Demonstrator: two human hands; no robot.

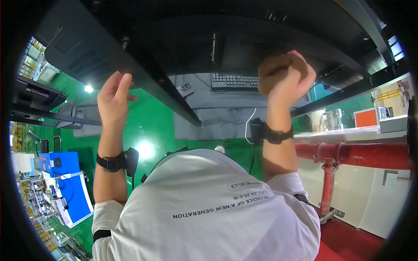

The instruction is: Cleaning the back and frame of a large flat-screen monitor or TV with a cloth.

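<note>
My right hand (290, 80) holds a folded brown cloth (274, 70) against or just before the dark panel (238, 52) above the keyboard; I cannot tell whether they touch. Some of its fingers are hidden behind the cloth. On the left, my left hand (114, 98) is raised at the lower edge of a slanting black beam (156, 84), beside a vented black housing (81, 62). Its thumb points up and its fingers are loosely bent. Contact with the beam is unclear. Each wrist wears a black strap with a small device.
Behind the beam, a black keyboard (235, 80) and a small device (185, 87) lie on a grey surface (209, 98). A white cable (250, 125) hangs near my right forearm. Red pipe (359, 155) runs at the right. A blue machine (65, 164) stands at left on green floor (153, 114).
</note>
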